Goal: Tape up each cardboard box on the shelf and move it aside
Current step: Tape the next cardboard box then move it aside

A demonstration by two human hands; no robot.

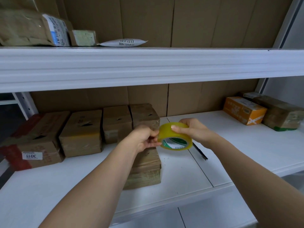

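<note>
Right hand (pixel 189 130) grips the tape roll (pixel 174 136), left hand (pixel 146 137) pinches its edge, seemingly hunting the end to stick onto the cardboard box (pixel 145 170) beneath.

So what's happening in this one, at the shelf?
A person stands at a white shelf holding a yellow tape roll in the right hand, while the left hand picks at its edge, seemingly finding the tape end. A cardboard box lies just below the hands. More boxes line the left; scissors rest nearby.
</note>
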